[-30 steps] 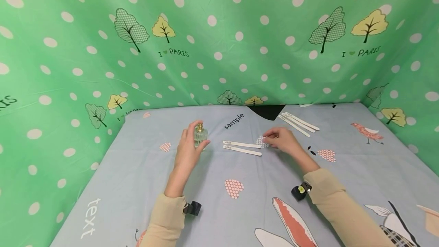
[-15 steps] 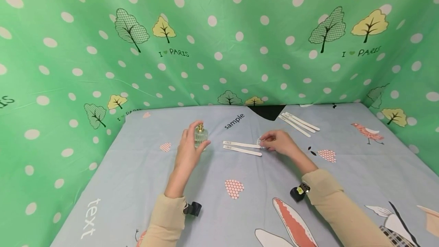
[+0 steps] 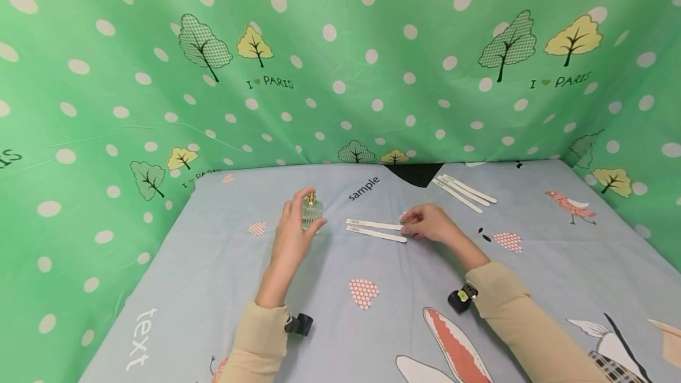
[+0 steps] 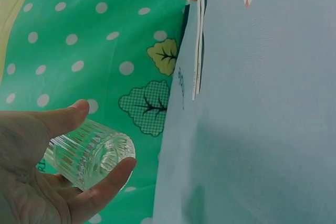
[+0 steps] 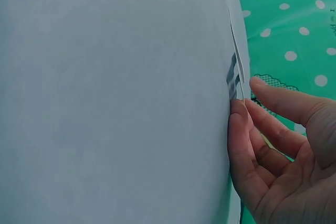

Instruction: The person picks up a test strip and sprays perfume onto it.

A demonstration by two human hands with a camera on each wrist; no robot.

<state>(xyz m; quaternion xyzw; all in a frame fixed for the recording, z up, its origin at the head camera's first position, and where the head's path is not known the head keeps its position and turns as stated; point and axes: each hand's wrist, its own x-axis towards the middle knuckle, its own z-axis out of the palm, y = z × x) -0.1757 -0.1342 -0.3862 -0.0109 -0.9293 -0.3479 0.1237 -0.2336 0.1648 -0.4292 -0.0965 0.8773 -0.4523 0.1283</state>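
A clear glass perfume bottle [image 3: 312, 213] with a gold neck is gripped in my left hand [image 3: 290, 230], fingers and thumb around it. The index finger lies over its top, and in the left wrist view the ribbed glass base shows. To the right, two white paper test strips lie nearly parallel on the cloth, the upper strip [image 3: 371, 224] and the lower strip [image 3: 375, 234]. My right hand [image 3: 433, 223] is at the upper strip's right end, fingertips touching it. The right wrist view shows a gap between thumb [image 5: 262, 88] and fingers.
Three more paper strips [image 3: 463, 192] are fanned out at the back right, near a black printed shape [image 3: 415, 172]. A blue-grey printed cloth [image 3: 202, 288] covers the table. Green dotted fabric [image 3: 319, 99] hangs behind and along the sides.
My right hand has shifted slightly left and down onto the upper strip's right end, covering its tip. The left hand and the perfume bottle have stayed in place.
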